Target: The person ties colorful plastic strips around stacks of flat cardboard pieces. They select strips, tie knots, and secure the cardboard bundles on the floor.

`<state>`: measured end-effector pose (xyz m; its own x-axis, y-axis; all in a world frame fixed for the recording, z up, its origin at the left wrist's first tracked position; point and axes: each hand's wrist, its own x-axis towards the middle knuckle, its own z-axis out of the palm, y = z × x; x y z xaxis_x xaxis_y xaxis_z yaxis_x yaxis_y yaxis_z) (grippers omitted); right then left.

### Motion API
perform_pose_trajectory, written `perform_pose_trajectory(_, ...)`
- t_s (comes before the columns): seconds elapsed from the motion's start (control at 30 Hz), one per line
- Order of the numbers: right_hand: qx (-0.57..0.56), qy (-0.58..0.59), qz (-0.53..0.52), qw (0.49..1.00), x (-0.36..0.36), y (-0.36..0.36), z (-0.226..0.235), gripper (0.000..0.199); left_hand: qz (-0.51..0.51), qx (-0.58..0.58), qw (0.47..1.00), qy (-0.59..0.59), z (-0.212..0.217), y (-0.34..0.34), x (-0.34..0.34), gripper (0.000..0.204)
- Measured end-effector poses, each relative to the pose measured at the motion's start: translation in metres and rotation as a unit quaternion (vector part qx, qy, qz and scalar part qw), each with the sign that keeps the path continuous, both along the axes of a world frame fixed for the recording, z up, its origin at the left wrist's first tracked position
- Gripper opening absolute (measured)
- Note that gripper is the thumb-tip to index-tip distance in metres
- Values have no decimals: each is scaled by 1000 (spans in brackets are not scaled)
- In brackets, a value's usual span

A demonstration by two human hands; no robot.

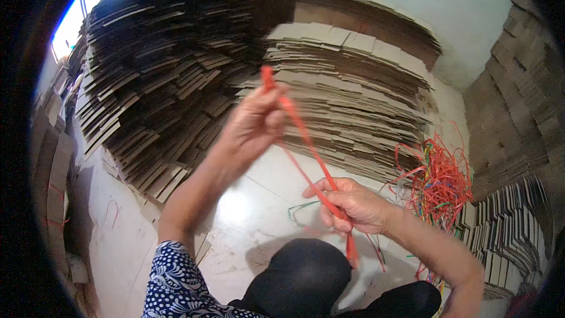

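Two cardboard stacks (165, 65) (347, 97): a dark one ahead-left, a paler one straight ahead, both standing beyond the hands.
Strap tangle (441, 185): mostly red, heaped at the right, nearer the right hand (356, 206) than the left hand (257, 119).
Left hand: farther out, pinching the strap's upper part, a short end poking up above the fingers.
Right hand: lower and nearer the knee (309, 265), fingers curled round the strap.
Red plastic strap (309, 143): two runs between the hands, long axis slanting upper left to lower right, tail hanging below the right hand.
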<state>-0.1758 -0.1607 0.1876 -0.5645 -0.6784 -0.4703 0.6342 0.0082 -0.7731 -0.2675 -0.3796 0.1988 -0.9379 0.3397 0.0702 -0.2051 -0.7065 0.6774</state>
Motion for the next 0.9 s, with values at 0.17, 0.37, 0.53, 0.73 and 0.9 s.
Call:
perform_pose_trajectory(0.17, 219, 56, 188, 956, -63, 15, -10, 23, 210, -34, 974, -81, -59, -142, 4, 14)
perform_pose_trajectory(0.37, 455, 103, 204, 860, -159, 64, -26, 20, 412, 31, 882, -226, -147, -246, 71, 13)
perform_pose_trajectory(0.53, 488, 139, 272, 818, -251, 41, -52, 18, 539, 44, 777, -321, -198, -316, 194, 12)
perform_pose_trajectory(0.73, 350, 485, 399, 696, -325, -42, -139, 9, 700, 108, 497, -501, -258, -260, 396, 8)
perform_pose_trajectory(0.9, 268, 638, 493, 528, -258, -209, -186, 20, 750, 171, 306, -562, -302, -152, 587, 12)
